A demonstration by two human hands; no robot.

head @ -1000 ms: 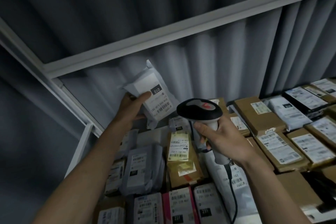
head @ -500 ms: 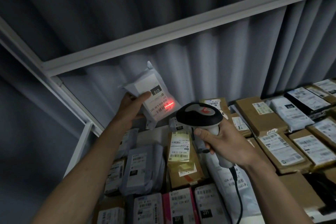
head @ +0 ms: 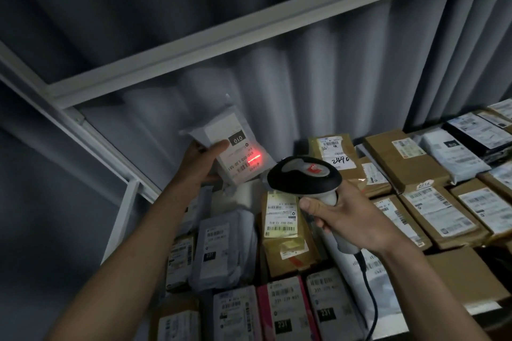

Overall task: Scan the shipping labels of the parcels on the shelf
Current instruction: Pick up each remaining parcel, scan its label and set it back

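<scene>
- A grey curtain (head: 318,69) hangs behind the white shelf frame (head: 249,28), whose top bar slants across the upper part of the view.
- The shelf below is packed with parcels (head: 432,210) lying flat and touching: brown boxes on the right, grey and white mailers on the left, a pink one (head: 279,310) at the near edge, labels mostly face up.
- The right hand (head: 352,221) grips the scanner (head: 304,177) by its handle, fingers wrapped round it; the black head points at the raised packet and its cable (head: 371,299) hangs down.
- The left hand (head: 199,160) holds a white packet (head: 235,147) up above the back-left parcels, thumb across its face, fingers curled behind.
- The label (head: 241,158) faces the scanner and reads "010".
- A red scan line (head: 255,157) glows on that label's lower right part.
</scene>
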